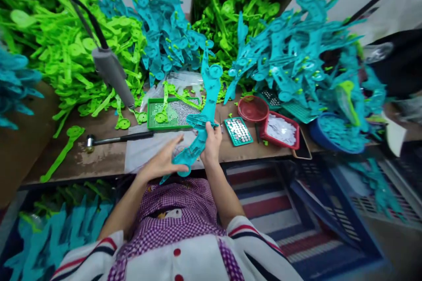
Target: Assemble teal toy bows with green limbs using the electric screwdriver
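Observation:
A long teal plastic part [211,92] with round discs and a crosspiece is held up over the front of the bench, tilted with its top to the right. My right hand [212,142] grips it around the middle, just below the crosspiece. At its lower end, my left hand [166,156] has the thumb against the part and the fingers stretched apart above it. Behind the part stands a green basket tray [150,116] of small metal pieces, with lime-green plastic arms [161,117] lying across it. A hammer [115,139] lies left of my hands on the bench.
Heaps of lime-green parts [75,52] and teal parts [283,52] crowd the back. Right of my hands are a small tray of metal discs [238,131], a red bowl [253,108], a red tray of white pieces [281,130] and a blue bowl [343,134]. A grey tool [112,74] hangs at left.

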A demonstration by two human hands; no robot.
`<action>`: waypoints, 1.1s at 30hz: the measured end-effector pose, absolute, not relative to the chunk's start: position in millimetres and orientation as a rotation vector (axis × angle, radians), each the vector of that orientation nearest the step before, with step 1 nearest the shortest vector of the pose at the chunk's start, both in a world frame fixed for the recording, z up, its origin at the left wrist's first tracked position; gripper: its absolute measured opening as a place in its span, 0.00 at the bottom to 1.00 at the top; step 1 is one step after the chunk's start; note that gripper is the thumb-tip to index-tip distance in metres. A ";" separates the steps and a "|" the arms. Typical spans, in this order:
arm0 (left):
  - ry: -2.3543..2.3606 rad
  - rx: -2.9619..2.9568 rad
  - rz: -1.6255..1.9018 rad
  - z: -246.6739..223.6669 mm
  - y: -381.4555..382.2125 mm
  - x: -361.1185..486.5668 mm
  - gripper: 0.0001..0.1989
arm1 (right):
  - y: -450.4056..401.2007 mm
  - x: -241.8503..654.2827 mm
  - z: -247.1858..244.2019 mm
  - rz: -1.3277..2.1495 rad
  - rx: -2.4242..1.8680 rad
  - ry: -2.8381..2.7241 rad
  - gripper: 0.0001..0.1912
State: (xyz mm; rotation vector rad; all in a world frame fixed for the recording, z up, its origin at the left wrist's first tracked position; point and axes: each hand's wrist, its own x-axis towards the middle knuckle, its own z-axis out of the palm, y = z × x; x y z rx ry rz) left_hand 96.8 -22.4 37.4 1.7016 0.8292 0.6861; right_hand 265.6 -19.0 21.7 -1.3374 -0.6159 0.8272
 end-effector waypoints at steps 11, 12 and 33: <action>1.215 1.513 0.795 -35.2 1.4 127.4 0.26 | -26.6 392.3 -5.4 0.333 -1.906 -1.185 0.18; 1.232 1.523 0.792 -37.9 2.6 127.1 0.26 | -34.2 408.6 -8.7 0.276 -2.008 -1.225 0.15; 1.158 2.034 0.983 -61.6 -1.9 126.3 0.22 | -23.7 437.1 7.2 0.200 -2.568 -1.830 0.18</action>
